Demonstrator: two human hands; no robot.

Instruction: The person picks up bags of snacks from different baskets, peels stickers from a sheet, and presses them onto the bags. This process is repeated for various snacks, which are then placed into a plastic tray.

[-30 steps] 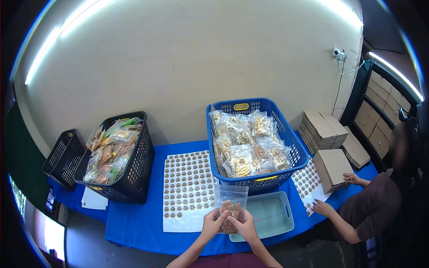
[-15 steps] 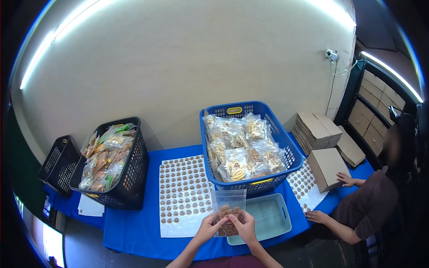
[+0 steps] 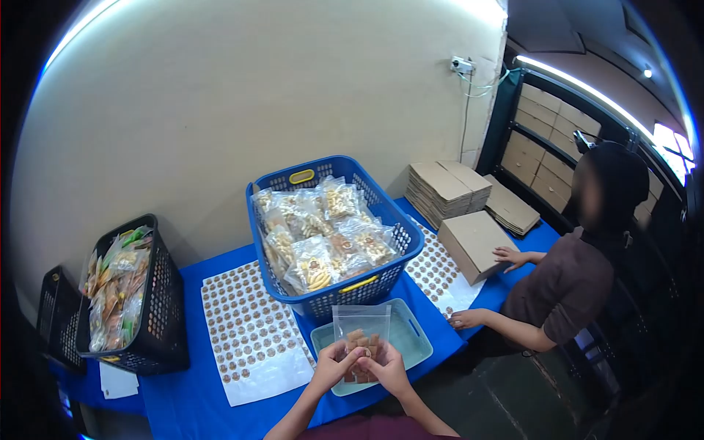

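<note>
A clear plastic bag (image 3: 361, 321) of brown, block-shaped snack pieces is held upright in front of me. My left hand (image 3: 334, 365) grips its left side and my right hand (image 3: 389, 368) its right side. Both thumbs meet on the bag's front, where a small round sticker seems to lie under them; its details are too small to read. Behind and below the bag sits a pale green tray (image 3: 419, 342), partly hidden by my hands. To the left lies a white sheet of round brown stickers (image 3: 253, 326) on the blue-covered table (image 3: 183, 400).
A blue basket (image 3: 341, 297) full of snack bags stands beyond the tray. A black basket (image 3: 165, 323) of packets is at left. On the right, a co-worker (image 3: 565, 286) touches a cardboard box (image 3: 477, 242) beside a second sticker sheet (image 3: 440, 282) and stacked flat cardboard (image 3: 447, 192).
My view has turned to the right, so the baskets and table sit further left. Both hands still hold the bag, thumbs on its front. The co-worker keeps a hand on the box.
</note>
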